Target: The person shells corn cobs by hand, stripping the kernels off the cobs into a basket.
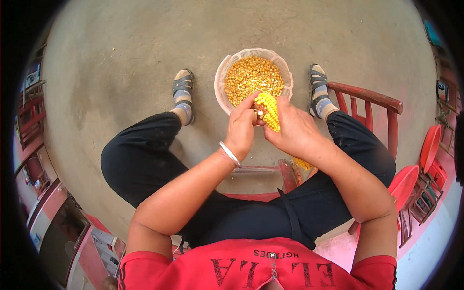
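Left hand [241, 129] and right hand [298, 129]: fingers clamped on a corn cob [272, 112] held between them. Likely light, stiff, surface smooth; grip best round the ends. Right fingertips hidden. Second cob [303, 164] lower down, partly covered by right forearm [338, 166]. Beyond: basket [220, 87] of loose kernels [253, 75], near edge blocked, depth unclear.

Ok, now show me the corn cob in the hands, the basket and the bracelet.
Corn cob [270, 110]: head view, on its yellow side.
Basket [220, 85]: head view, on the left part of its rim.
Bracelet [230, 154]: head view, on the middle of its visible band.
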### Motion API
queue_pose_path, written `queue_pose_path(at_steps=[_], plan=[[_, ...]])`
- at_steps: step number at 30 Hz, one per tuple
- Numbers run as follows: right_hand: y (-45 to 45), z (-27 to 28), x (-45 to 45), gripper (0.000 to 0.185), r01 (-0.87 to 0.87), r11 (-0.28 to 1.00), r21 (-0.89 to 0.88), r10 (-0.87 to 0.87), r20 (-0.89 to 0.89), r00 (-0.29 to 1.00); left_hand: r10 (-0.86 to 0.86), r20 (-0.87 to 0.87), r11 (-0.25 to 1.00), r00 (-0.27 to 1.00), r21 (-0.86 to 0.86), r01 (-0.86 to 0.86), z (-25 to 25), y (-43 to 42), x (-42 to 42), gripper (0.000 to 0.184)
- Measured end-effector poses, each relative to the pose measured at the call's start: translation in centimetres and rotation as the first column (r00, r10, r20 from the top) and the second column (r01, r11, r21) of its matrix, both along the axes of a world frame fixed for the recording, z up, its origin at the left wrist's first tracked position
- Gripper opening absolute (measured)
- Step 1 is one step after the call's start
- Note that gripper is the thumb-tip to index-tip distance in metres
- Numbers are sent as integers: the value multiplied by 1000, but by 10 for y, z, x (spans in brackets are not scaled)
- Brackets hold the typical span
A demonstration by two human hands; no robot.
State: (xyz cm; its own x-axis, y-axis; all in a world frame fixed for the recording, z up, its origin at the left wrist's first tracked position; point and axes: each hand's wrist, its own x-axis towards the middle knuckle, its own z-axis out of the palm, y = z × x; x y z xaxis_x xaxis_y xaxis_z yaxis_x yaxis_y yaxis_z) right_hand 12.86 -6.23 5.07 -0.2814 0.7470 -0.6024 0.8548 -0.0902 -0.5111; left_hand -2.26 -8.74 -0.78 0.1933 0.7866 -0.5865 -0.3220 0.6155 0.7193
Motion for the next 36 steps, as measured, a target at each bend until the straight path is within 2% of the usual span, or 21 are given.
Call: queue_pose_path(at_steps=[1, 3, 5, 7, 14, 16, 17, 19, 23, 25, 29, 31, 32, 34, 35, 36], plan=[[-1, -1, 1, 48, -1, 1000, 0, 1, 0, 1000, 54, 104, 996, 993, -72, -47, 1, 3, 0, 42], [-3, -6, 3, 47, 5, 998, 60, -5, -1, 1000, 59, 89, 991, 994, -121, -48, 8, 9, 3, 41], [-2, -3, 1, 47, 11, 999, 49, -11, 1, 1000, 65, 73, 984, 995, -172, -51, 8, 9, 6, 40], [-2, -3, 1, 47, 18, 999, 37, -18, 4, 1000, 5, -16, 999, 1000, -52, -6, 1, 6, 8, 39], [-8, -10, 5, 46, 30, 999, 42, -30, -1, 1000, -61, -88, 997, 994, 39, 65, -11, -4, 6, 38], [-8, -11, 7, 46, 31, 999, 39, -31, -6, 999, 15, 30, 999, 999, -30, -14, -13, -5, 7, 38], [-7, -10, 7, 47, 33, 999, 32, -33, -6, 999, 14, 31, 999, 999, -29, -13, -15, -4, 6, 38], [-6, -9, 8, 47, 36, 999, 26, -35, -7, 999, 58, 123, 990, 991, -136, -41, -13, 1, 4, 38], [-4, -7, 7, 48, 16, 998, 56, -18, 18, 1000, 76, 142, 989, 987, -137, -56, -3, 9, 3, 38], [-2, -6, 7, 48, 13, 998, 60, -14, 27, 1000, -2, 55, 987, 998, -163, 11, 1, 12, 6, 39], [3, -9, 9, 51, 19, 1000, -25, -18, 27, 999, -8, 25, 979, 1000, -204, 13, 4, 12, 6, 40], [5, -10, 10, 52, 24, 998, -60, -21, 39, 999, -52, -93, 976, 994, -217, 31, 1, 12, 6, 40], [6, -10, 10, 53, 26, 995, -100, -22, 42, 999, -49, -91, 976, 995, -216, 29, -2, 14, 5, 40], [9, -11, 10, 54, 26, 991, -135, -20, 44, 999, -151, -252, 982, 956, -147, 116, -7, 18, 2, 40], [9, -12, 10, 56, 32, 987, -155, -28, 32, 999, -149, -253, 983, 956, -144, 115, -8, 19, 0, 40], [8, -15, 10, 57, 39, 984, -176, -36, 21, 999, -167, -140, 974, 976, -179, 141, -8, 20, -2, 39]])
